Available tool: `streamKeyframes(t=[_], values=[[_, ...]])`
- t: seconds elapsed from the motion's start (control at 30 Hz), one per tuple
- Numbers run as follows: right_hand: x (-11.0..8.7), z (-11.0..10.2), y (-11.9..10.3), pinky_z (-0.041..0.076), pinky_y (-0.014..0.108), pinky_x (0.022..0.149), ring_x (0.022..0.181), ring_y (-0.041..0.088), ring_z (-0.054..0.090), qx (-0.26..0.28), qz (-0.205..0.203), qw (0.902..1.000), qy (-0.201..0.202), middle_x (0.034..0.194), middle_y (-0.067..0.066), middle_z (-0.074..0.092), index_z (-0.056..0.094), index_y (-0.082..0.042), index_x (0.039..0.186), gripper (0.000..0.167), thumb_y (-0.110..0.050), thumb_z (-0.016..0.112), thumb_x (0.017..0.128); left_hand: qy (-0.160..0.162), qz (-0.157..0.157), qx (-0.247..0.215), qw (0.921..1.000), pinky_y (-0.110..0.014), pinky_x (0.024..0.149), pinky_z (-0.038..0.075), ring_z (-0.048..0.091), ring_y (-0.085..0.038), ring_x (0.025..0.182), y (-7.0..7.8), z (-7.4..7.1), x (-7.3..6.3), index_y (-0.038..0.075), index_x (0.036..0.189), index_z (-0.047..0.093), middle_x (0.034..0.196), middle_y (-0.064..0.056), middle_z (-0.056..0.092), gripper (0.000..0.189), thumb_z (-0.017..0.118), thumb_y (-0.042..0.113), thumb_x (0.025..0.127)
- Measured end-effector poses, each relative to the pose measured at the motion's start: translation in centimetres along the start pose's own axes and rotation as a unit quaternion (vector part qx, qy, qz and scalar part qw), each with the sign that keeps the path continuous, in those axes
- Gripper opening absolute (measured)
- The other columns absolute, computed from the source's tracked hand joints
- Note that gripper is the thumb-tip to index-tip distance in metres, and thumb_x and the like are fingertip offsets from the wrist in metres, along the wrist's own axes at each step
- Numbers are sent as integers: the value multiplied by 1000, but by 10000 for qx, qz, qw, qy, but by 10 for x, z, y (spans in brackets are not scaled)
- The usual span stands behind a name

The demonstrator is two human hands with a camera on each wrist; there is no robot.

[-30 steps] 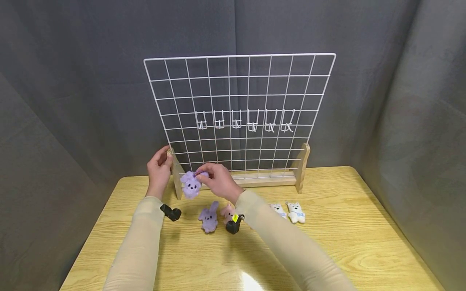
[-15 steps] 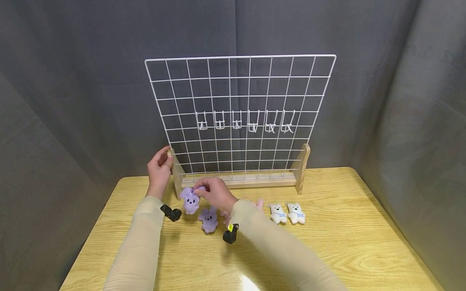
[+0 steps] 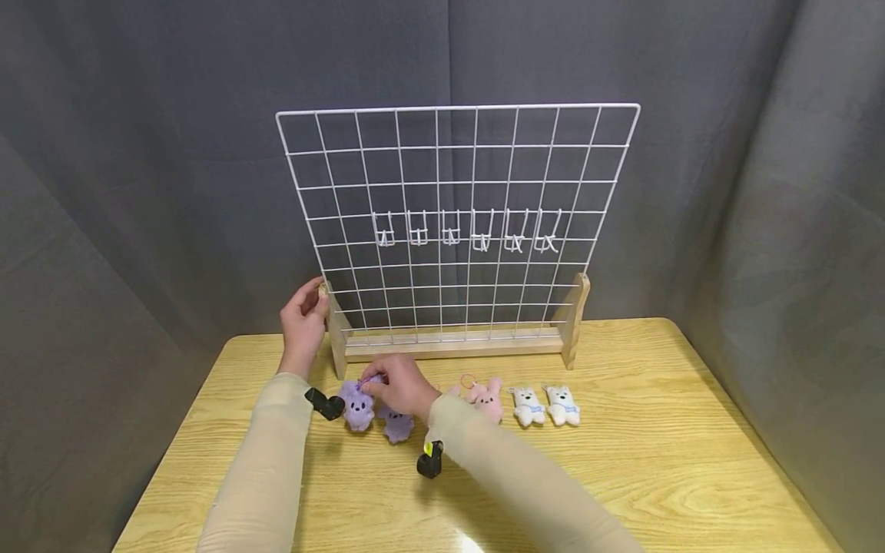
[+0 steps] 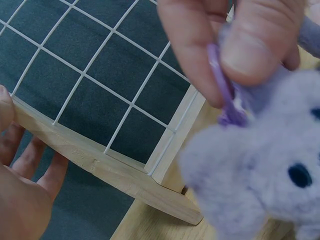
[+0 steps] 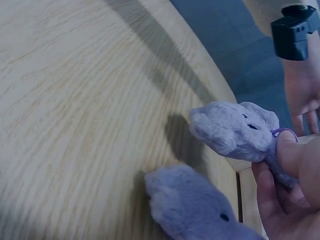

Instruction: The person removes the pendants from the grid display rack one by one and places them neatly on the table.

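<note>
My right hand [image 3: 402, 388] pinches the purple loop [image 4: 218, 75] of a purple plush bunny keychain [image 3: 357, 408] between thumb and fingers. In the right wrist view that bunny hangs low over the table, its shadow beside it. A second purple plush bunny [image 3: 397, 428] lies just right of it, partly hidden by my right hand. At the rack's left side, my left hand [image 3: 302, 330] grips the top of the wooden upright [image 3: 335, 330]; in the left wrist view its thumb is on one side and its fingers on the other.
A white wire grid rack [image 3: 456, 107] on a wooden base carries a row of several white hooks [image 3: 482, 242]. Pink plush bunnies [image 3: 488, 403], one half hidden by my sleeve, and two white plush bears [image 3: 528, 407] lie on the wooden table [image 3: 657, 461]. Grey curtains surround it.
My right hand has lowered the purple bunny keychain from in front of the rack's base to close over the table, left of the other purple bunny. My left hand stays on the upright.
</note>
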State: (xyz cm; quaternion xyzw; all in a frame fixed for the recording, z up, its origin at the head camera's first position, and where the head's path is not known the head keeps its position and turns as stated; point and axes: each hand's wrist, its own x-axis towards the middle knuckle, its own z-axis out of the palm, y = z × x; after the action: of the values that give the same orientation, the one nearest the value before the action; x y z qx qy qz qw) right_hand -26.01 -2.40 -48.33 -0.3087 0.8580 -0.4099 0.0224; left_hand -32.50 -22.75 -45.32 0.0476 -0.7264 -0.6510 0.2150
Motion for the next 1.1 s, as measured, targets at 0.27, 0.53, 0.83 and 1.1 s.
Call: streamKeyframes(t=[0.27, 0.53, 0.83, 1.1], values=[[1, 9, 8, 49, 17, 72, 78, 0, 60, -348, -6, 9991, -252, 100, -1, 79, 82, -11, 105, 11, -17, 76, 99, 16, -50, 80, 10000, -17, 77, 50, 62, -11, 106, 2, -1, 0, 18, 144, 65, 132, -15, 66, 38, 61, 11, 107], [-1, 11, 2, 53, 21, 82, 94, 11, 69, -667, 94, 9970, -374, 113, 4, 78, 78, -7, 118, 20, -14, 72, 101, 5, 46, -32, 10000, -18, 76, 49, 62, -8, 101, -1, -1, 1, 16, 143, 66, 127, -14, 67, 36, 63, 15, 107], [-3, 15, -1, 54, 22, 86, 101, 15, 72, -1043, 98, 9932, -502, 117, 6, 77, 74, -4, 126, 24, -9, 65, 104, 4, -15, -72, 10000, -18, 73, 50, 62, -6, 97, -2, 1, 2, 16, 144, 65, 126, -12, 67, 38, 63, 12, 106], [-4, 19, -2, 54, 27, 98, 116, 20, 70, -1203, 151, 9907, -618, 125, 9, 75, 71, 0, 132, 29, -9, 62, 106, 5, 89, -22, 10000, -17, 75, 50, 63, -7, 99, -3, 0, 2, 15, 142, 67, 125, -14, 67, 36, 63, 12, 106]])
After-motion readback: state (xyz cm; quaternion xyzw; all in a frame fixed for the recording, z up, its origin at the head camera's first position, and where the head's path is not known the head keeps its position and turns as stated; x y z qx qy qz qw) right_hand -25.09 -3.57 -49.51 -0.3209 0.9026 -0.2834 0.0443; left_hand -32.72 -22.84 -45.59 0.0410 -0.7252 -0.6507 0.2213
